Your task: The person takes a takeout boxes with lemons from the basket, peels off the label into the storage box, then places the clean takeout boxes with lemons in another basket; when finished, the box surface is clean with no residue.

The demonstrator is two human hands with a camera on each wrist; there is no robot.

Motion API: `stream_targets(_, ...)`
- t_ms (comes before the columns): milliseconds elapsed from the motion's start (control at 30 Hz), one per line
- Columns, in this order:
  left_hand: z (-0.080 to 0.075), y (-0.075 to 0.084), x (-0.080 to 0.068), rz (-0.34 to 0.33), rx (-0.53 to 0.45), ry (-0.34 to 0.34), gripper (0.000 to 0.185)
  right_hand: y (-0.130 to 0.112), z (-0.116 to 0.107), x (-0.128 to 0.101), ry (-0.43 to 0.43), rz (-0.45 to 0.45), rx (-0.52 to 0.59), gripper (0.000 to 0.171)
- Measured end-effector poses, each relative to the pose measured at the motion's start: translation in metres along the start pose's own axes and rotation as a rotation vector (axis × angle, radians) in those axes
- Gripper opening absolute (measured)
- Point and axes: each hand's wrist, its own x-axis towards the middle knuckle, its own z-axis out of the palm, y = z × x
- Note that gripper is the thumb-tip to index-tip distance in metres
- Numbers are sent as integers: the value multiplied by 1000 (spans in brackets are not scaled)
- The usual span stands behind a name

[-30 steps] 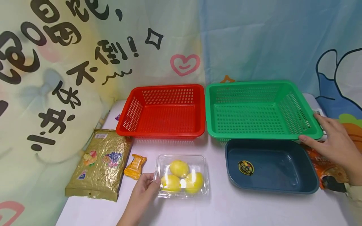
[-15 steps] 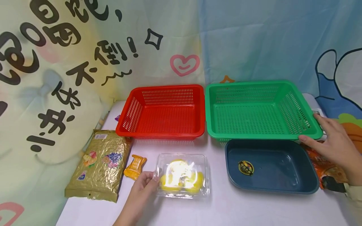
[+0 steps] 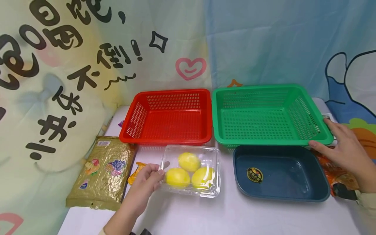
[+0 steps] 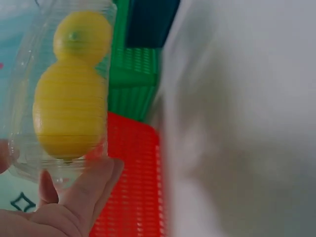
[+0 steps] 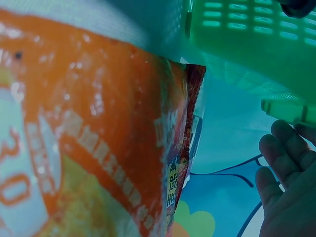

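Observation:
My left hand (image 3: 142, 186) grips the left end of a clear plastic clamshell box (image 3: 194, 192) above the table. Three yellow lemons (image 3: 189, 162) show through its lid. From the left wrist view, fingers (image 4: 91, 185) lie against the end of the box, beside the lemons (image 4: 71, 108). At the far right, my right hand (image 3: 343, 150) rests at the near right corner of the green basket (image 3: 246, 142), thumb on the front rim. The right wrist view shows relaxed fingers (image 5: 289, 145) right at the basket's rim (image 5: 286, 109).
A red basket (image 3: 165, 141) stands left of the green one. In front of the green basket sits a dark blue basin (image 3: 279, 195), with an orange snack packet (image 3: 340, 176) beyond its right end. On the left lie a gold bag (image 3: 102, 173) and an orange wrapped piece (image 3: 135, 174).
The left hand has raised the lemon box and moved it away toward the red basket, tilting it. The box and hand now partly cover the orange wrapped piece. The right hand stays put.

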Motion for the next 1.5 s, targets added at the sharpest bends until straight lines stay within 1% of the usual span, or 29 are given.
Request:
stream_targets(133, 1, 17, 5, 21, -54, -50, 30, 1, 0, 0, 6, -13, 7, 100)
stream_targets(200, 2, 26, 9, 40, -60, -80, 30, 2, 0, -1, 11, -17, 8, 100)
stream_targets(333, 6, 45, 21, 75, -24, -125, 32, 1, -1, -2, 12, -14, 6, 100)
stream_targets(467, 12, 63, 37, 90, 29, -152, 34, -2, -2, -2, 5, -12, 3, 101)
stream_targets(567, 19, 77, 48, 104, 46, -177, 35, -4, -2, -2, 0, -10, -1, 100)
stream_targets(733, 35, 96, 67, 124, 40, -208, 34, -4, -3, -3, -6, -1, -7, 101)
stream_targets(933, 52, 115, 85, 99, 69, -246, 38, -3, -2, -2, -10, -1, 8, 100)
stream_targets(1000, 57, 121, 91, 86, 85, -248, 38, -3, -2, -2, -10, -8, 18, 100)
stream_targets(1167, 77, 137, 109, 65, 106, -247, 40, 2, -2, -3, -20, -11, 43, 100)
stream_targets(1300, 93, 148, 123, 40, 102, -256, 44, 2, -3, -2, -35, -18, 69, 100)
stream_targets(1500, 115, 159, 142, 26, 102, -313, 47, 1, -5, -3, -47, -16, 105, 100)
